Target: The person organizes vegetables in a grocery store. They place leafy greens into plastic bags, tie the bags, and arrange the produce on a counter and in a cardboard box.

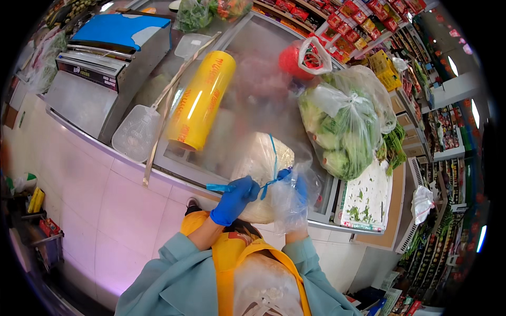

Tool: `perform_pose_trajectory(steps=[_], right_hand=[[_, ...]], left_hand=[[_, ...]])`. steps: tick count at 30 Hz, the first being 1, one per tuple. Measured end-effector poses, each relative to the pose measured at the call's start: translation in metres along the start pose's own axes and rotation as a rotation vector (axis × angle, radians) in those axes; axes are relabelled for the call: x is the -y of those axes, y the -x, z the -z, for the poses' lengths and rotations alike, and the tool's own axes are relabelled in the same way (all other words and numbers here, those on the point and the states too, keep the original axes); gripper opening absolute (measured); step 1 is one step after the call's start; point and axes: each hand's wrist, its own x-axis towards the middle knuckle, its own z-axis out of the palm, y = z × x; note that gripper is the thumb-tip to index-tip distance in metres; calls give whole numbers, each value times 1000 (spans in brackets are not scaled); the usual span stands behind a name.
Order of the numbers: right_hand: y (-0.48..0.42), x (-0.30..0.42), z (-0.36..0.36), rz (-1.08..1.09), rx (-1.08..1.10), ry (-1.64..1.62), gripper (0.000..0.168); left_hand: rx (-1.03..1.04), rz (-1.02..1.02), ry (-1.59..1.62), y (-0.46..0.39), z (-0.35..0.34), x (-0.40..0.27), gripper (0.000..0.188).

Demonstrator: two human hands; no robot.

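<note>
A pale, film-wrapped bundle [263, 158] lies at the near edge of the glass-topped freezer [253, 43], with blue plastic strapping [274, 158] around it. My left hand [236, 197], in a blue glove, is closed on the strapping left of the bundle; a flat blue end sticks out beyond the fist. Around the bundle's right side is my right hand [294, 185], also blue-gloved and partly hidden behind a clear plastic bag [290, 205]. Its fingertips touch the strapping near the knot or crossing; the bag hides what else it grips.
Left on the freezer are a yellow film roll [203, 100], a white fly swatter [136, 132] and a film wrapping machine [114, 75]. To the right lie bagged leafy vegetables [344, 126] and a white foam board [363, 201] with leaf scraps. A red bag [296, 59] sits farther back.
</note>
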Motion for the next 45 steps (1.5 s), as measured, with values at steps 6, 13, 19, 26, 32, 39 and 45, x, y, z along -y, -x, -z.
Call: perform_pose_trajectory(steps=[6, 13, 19, 26, 32, 39, 45], right_hand=[[-24, -3, 16, 207, 68, 370, 16], [-120, 135, -5, 687, 38, 1157, 18], [-137, 43, 17, 485, 13, 1677, 21], [-156, -53, 35, -222, -185, 65, 20], [-163, -57, 30, -222, -153, 122, 19], [-163, -58, 28, -224, -124, 176, 18], [-163, -67, 30, -215, -128, 140, 18]], left_hand=[[-163, 124, 30, -19, -10, -15, 16], [160, -198, -361, -92, -111, -113, 10], [-61, 222, 400, -102, -9, -1, 12], [-181, 307, 267, -88, 9, -10, 9], [-258, 292, 205, -79, -2, -20, 11], [-184, 309, 213, -90, 26, -4, 9], [-265, 304, 151, -84, 18, -8, 11]])
